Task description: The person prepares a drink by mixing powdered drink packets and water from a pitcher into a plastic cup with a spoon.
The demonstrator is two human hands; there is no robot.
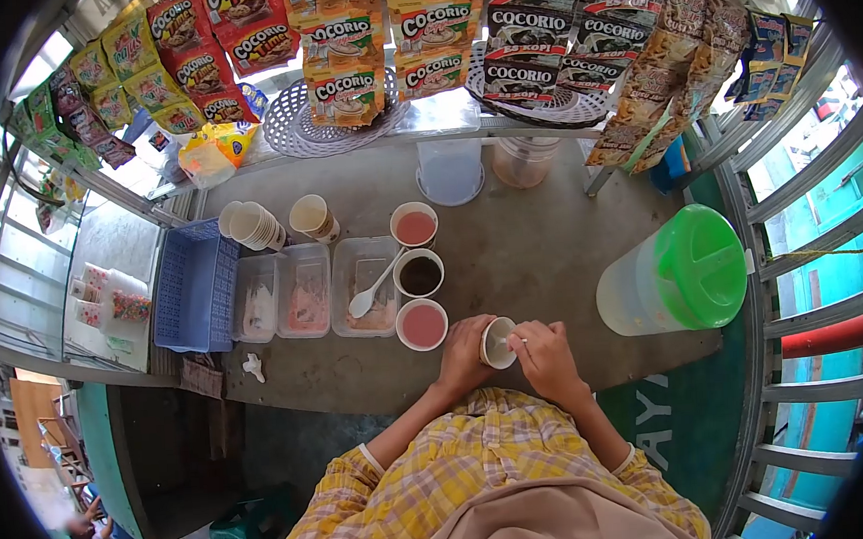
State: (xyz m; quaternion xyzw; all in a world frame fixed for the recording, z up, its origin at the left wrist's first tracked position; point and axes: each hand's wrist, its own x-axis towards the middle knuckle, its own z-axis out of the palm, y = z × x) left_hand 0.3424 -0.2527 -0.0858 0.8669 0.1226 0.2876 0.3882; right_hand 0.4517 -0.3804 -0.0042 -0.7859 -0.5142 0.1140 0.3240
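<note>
My left hand [466, 354] is wrapped round a white paper cup [498, 342] near the counter's front edge. At the cup's right rim my right hand [545, 353] is closed, pinching something I cannot make out; a pale bit shows inside the cup. Left of my hands stand a cup of pink drink [423, 325], a cup of dark drink [419, 273] and another pink one [414, 225] in a column. A white spoon [373, 287] leans in a clear tub [352, 324] with some powder at its bottom.
Two more tubs [305, 307], a blue basket [194, 294] and stacked cups [253, 227] stand left. A green-lidded jug [688, 269] is at right. Clear containers [450, 174] stand at the back, below hanging sachets [344, 52] and woven trays [294, 120].
</note>
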